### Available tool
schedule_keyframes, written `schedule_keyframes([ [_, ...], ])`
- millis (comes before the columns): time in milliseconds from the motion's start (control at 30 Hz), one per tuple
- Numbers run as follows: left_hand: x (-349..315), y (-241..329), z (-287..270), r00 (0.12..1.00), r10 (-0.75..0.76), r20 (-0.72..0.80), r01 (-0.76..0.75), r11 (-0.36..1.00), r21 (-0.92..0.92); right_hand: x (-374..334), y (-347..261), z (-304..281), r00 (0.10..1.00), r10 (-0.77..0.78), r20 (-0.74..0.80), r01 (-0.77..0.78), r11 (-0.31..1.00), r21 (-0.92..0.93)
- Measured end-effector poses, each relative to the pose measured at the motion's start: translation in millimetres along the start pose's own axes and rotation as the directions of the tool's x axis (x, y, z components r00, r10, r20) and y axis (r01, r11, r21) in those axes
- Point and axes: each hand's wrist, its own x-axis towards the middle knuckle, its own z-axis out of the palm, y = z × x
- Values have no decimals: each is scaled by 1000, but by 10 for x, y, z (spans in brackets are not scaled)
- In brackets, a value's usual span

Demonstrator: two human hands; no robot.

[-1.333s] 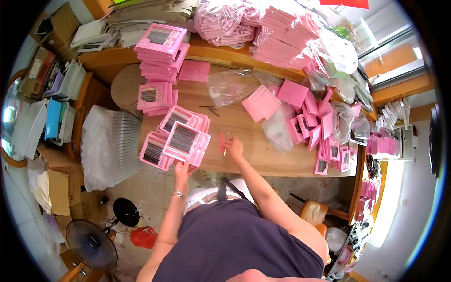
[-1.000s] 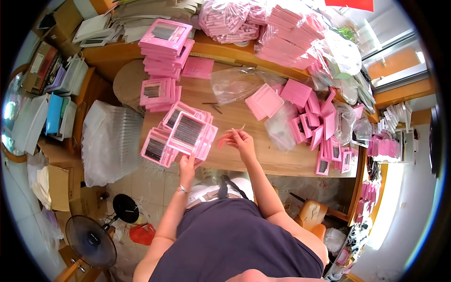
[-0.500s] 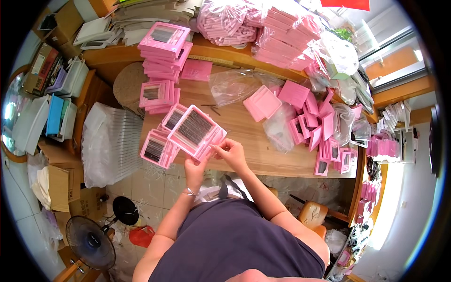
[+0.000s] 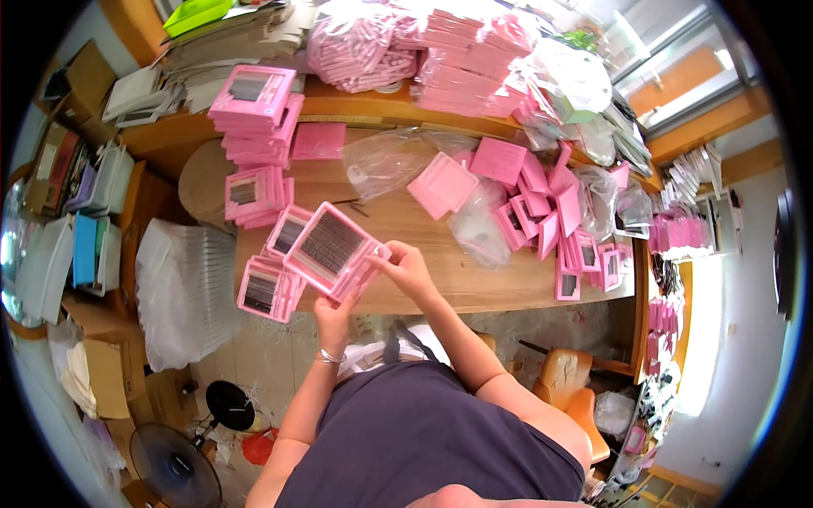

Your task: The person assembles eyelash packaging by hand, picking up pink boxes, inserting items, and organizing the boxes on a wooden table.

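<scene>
A pink eyelash case (image 4: 329,246) with dark lash rows under its window is held tilted over the left part of the table. My left hand (image 4: 334,323) grips its lower edge from below, thumb against the rim. At the right corner, the fingers of my right hand (image 4: 401,267) pinch the edge. Just behind the held case, another lash case (image 4: 286,229) is partly covered by it. Close by on the left lie overlapping lash cases (image 4: 259,290). Farther back are a short stack of cases (image 4: 251,193) and a taller pink stack (image 4: 251,97).
Loose pink cases (image 4: 533,199) are heaped at the table's right, beside clear plastic bags (image 4: 481,229). Wrapped pink boxes (image 4: 470,72) line the back ledge. Left of the table stands a plastic-covered stack (image 4: 182,288); a fan (image 4: 176,464) and an orange chair (image 4: 566,378) are below.
The whole view has shifted, with the table's things now farther left. My right fingers have moved up along the held case's right edge. Both hands still hold it.
</scene>
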Motion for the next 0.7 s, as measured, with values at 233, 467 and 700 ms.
schedule_keyframes([
  [233,140,-221,-228,997,-65,-49,68,995,70,51,467,79,995,78,67,-90,976,198],
  [467,1118,-398,-768,936,-19,-352,49,996,77,-116,880,-350,931,342,126,-327,937,-123],
  [700,1125,-376,-488,713,509,-482,156,555,817,709,1027,-1997,909,-149,-390,-278,481,-831],
])
